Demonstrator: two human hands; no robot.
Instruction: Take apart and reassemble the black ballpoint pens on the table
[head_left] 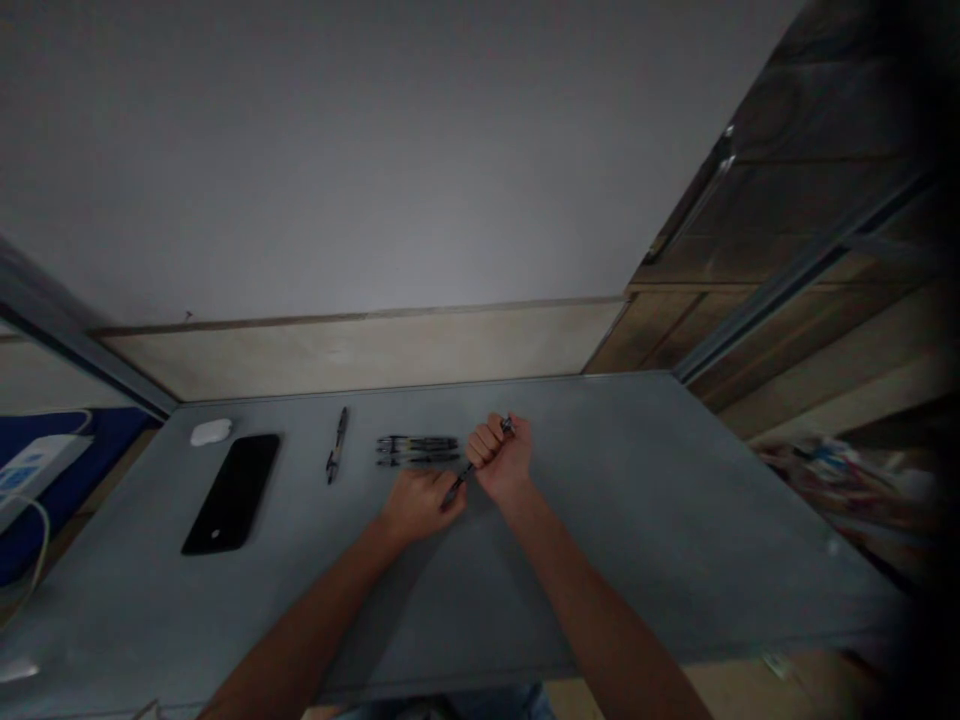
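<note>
A dark pen slants between my two hands above the grey table. My left hand is closed, its thumb and finger pinching the pen's lower end. My right hand is a fist around the upper side, and a dark, shiny tip sticks out at its top. Whether this tip belongs to the same pen or is a separate part is hidden by the fingers. Just beyond my left hand lies a row of several dark pens, side by side. Another pen lies apart to the left, pointing away from me.
On the table, a black phone lies at the left with a white earbud case behind it. A wall borders the far edge. Past the left edge is a white power strip on blue cloth.
</note>
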